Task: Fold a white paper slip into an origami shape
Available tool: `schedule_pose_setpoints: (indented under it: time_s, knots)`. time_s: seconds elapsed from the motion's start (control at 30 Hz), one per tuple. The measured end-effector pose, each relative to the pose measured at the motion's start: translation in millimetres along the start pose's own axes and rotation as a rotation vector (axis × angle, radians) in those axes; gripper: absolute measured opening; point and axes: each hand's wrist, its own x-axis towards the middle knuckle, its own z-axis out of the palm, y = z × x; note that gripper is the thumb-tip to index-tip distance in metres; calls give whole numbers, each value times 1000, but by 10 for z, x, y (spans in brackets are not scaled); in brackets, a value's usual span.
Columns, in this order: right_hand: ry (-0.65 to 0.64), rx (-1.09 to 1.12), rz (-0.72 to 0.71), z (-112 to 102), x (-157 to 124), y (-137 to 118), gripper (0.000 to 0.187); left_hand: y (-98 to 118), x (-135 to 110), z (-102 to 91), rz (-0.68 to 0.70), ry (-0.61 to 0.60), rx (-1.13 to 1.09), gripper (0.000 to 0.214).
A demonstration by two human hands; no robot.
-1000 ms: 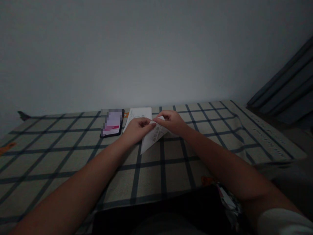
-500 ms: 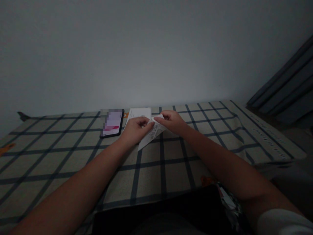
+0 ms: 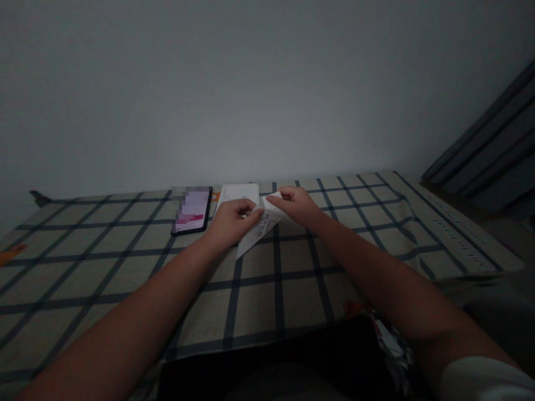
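Note:
A white sheet of paper (image 3: 256, 234) with grey print, folded to a point at its lower end, is held above the checked cloth between my two hands. My left hand (image 3: 229, 221) pinches its left edge with the thumb on top. On the other side, my right hand (image 3: 298, 205) grips the upper right part, thumb on top and fingers curled beneath. Behind my left hand lies a white stack of paper or a pad (image 3: 238, 192), partly covered by the hand. A phone (image 3: 193, 209) with a lit screen rests left of it.
A cream cloth with dark blue checks (image 3: 137, 267) covers the surface, which meets a grey wall (image 3: 267, 94) at the back. Dark curtain folds (image 3: 493, 122) hang at the right. Something black (image 3: 267, 362) lies at the near edge, between my arms.
My right hand has shifted slightly right and turned its part of the paper, so a white flap shows more beneath its thumb. My left hand stays almost in place.

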Motion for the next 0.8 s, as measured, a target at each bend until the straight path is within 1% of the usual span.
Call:
schedule_pose_setpoints:
  time_s: [0.13, 0.27, 0.37, 0.43, 0.5, 0.67, 0.8]
  knots:
    - [41, -4, -26, -5, -3, 18, 41, -2, 4, -6, -5, 13, -14, 33]
    - [-34, -63, -134, -1, -43, 21, 44, -12, 19, -12, -54, 48, -28, 33]
    - [-57, -157, -219, -6, -64, 17, 38, -31, 40, -18, -91, 76, -53, 33]
    - [-49, -217, -255, -17, -58, 33, 32, -48, 51, -18, -103, 84, -72, 32]
    - [-41, -238, -245, -28, -40, 62, 31, -61, 57, -14, -106, 85, -82, 32]
    - [-43, -203, -171, -35, -12, 119, 34, -59, 50, -5, -115, 59, -79, 34]
    - [-43, -255, -198, -29, -26, 102, 35, -52, 49, -1, -122, -17, -96, 36]
